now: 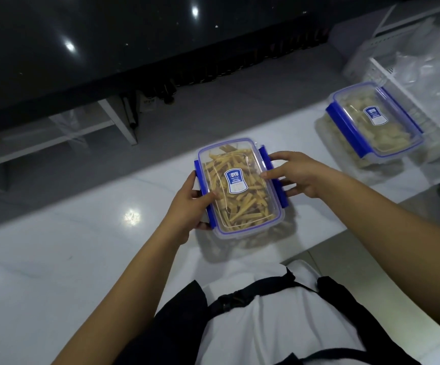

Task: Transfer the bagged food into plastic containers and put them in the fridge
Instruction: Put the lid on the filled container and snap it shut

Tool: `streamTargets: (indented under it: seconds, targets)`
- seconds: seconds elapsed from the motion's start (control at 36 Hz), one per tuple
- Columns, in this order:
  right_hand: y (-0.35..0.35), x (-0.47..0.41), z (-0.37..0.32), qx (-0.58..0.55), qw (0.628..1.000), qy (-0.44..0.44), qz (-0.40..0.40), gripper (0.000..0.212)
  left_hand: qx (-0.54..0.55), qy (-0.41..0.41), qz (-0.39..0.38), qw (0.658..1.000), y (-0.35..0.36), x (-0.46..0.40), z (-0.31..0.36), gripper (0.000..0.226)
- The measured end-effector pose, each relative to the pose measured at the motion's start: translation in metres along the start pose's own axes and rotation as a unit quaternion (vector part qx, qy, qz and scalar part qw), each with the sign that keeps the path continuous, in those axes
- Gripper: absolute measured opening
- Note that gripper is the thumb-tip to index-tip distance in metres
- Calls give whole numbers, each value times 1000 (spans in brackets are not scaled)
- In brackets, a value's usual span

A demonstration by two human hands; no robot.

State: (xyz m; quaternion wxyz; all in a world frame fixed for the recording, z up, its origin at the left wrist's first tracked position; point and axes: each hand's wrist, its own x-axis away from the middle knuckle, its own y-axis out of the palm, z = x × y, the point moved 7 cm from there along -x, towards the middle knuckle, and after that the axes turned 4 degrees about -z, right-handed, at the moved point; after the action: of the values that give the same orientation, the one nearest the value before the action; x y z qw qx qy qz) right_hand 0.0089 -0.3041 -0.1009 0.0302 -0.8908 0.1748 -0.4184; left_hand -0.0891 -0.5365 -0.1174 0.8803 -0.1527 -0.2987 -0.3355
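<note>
a lidded clear container of yellow sticks lies flat; a second lidded container sits well right.

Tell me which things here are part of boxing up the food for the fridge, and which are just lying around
Part of the job:
near container of yellow sticks, gripped by left hand and right hand
far container, lid on

Just lying about:
clear plastic bags
</note>
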Motion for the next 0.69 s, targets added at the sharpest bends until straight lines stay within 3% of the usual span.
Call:
streamTargets:
  seconds: [0.11, 0.22, 0.69]
  targets:
    - [4, 2, -3, 8, 999, -29, 33, 38, 10, -4, 5, 1000, -2, 0, -1, 69]
    - [5, 2, -7, 31, 997, -44, 62, 46, 21, -5, 17, 1000, -3, 0, -2, 71]
    - [11, 13, -7, 20, 995, -50, 83, 43, 58, 13, 0, 998, 1, 7, -4, 68]
